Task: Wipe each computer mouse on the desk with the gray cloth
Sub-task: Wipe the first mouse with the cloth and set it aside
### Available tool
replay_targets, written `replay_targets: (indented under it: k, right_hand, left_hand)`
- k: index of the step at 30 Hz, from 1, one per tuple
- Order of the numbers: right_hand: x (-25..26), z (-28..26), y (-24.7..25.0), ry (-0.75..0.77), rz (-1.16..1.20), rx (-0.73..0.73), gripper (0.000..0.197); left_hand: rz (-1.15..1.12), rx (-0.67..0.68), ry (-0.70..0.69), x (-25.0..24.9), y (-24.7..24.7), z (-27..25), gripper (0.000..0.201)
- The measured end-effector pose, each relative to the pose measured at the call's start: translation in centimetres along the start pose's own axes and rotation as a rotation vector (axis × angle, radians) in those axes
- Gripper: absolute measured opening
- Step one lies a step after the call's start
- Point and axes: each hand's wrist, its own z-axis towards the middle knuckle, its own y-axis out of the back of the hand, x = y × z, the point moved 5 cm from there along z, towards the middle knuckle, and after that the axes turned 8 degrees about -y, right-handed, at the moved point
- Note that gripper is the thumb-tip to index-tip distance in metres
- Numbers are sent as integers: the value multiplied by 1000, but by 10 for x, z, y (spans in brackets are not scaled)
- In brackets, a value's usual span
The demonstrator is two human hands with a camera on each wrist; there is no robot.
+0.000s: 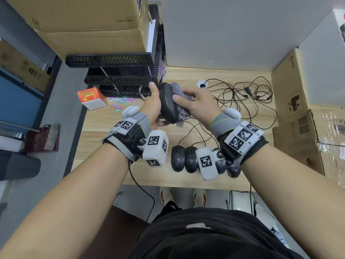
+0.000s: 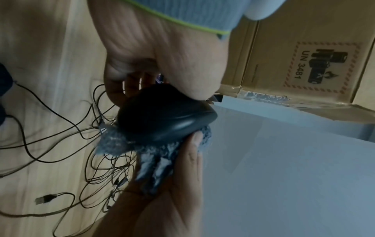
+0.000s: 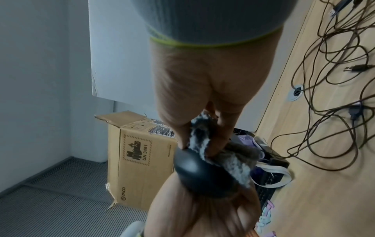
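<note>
My left hand (image 1: pixel 153 107) grips a black computer mouse (image 1: pixel 168 102) above the desk, turned on its side, thumb at its far end. My right hand (image 1: pixel 196 103) holds the gray cloth (image 1: pixel 182 101) bunched against the mouse's right face, thumb on the mouse's rim. In the left wrist view the mouse (image 2: pixel 162 113) sits between my left palm and the cloth (image 2: pixel 154 158). The right wrist view shows the cloth (image 3: pixel 221 154) pinched over the mouse (image 3: pixel 201 174). Several more black mice (image 1: pixel 184 158) lie in a row near the desk's front edge, partly hidden by my right wrist.
A tangle of black cables (image 1: pixel 242 96) covers the desk's right back. Cardboard boxes (image 1: pixel 295 101) stand at the right, black crates (image 1: pixel 119 71) and an orange box (image 1: pixel 92 98) at the left, with small colored pieces (image 1: pixel 121 101) scattered beside them.
</note>
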Motion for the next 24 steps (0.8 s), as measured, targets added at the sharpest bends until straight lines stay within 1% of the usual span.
replay_targets:
  k: [1, 3, 5, 6, 7, 8, 9, 10, 11, 12, 14, 16, 17, 18, 19, 21, 22, 23, 24]
  right_hand:
    - [0, 1, 2, 5, -41, -28, 24]
    - [1, 2, 4, 14, -117, -73, 31]
    - [5, 1, 2, 58, -141, -61, 27]
    - [9, -1, 0, 101, -136, -18, 20]
    - [15, -6, -4, 142, -122, 59, 10]
    - [18, -10, -8, 174, -101, 163, 4]
    - [19, -14, -12, 182, -100, 253, 11]
    - [20, -17, -13, 177, -117, 322, 16]
    - [21, -18, -14, 163, -141, 340, 18]
    - [22, -15, -12, 153, -142, 317, 20]
    - [25, -5, -4, 142, -90, 174, 17]
    - [28, 2, 2, 179, -160, -17, 23]
    - [29, 3, 1, 211, -209, -44, 26]
    - [31, 1, -3, 244, -250, -16, 28]
    - [31, -2, -9, 260, -272, 55, 30]
    - [26, -10, -17, 226, -274, 256, 30]
    - [22, -13, -20, 195, -286, 357, 30]
    - [18, -16, -21, 178, -316, 417, 29]
    - [16, -17, -20, 169, -344, 432, 29]
  left_hand:
    - [33, 3, 3, 1, 1, -1, 85]
    - [74, 64, -12, -1, -5, -5, 83]
    - [54, 102, -3, -2, -11, -9, 84]
    - [25, 112, 1, -1, -10, -6, 89]
    - [2, 141, 12, -2, -7, -4, 97]
    - [-19, 172, 24, -2, -4, -2, 107]
    - [-33, 173, 43, -2, 0, 1, 113]
    - [-26, 141, 69, 2, 5, 6, 116]
    - [-9, 123, 89, 9, 10, 15, 116]
    - [25, 121, 95, 12, 11, 16, 116]
    - [39, 147, 46, 8, 3, 9, 107]
    - [-14, 142, -5, 5, -9, -3, 85]
    - [-66, 145, -21, 6, -12, -4, 74]
    - [-90, 140, -42, 4, -11, -3, 68]
    - [-84, 128, -51, 2, -6, 0, 68]
    - [-41, 92, 1, 0, 7, 5, 82]
    - [31, 11, 23, -1, 15, 5, 85]
    - [74, -79, 16, -4, 23, 7, 83]
    - [74, -110, -5, -8, 23, 3, 80]
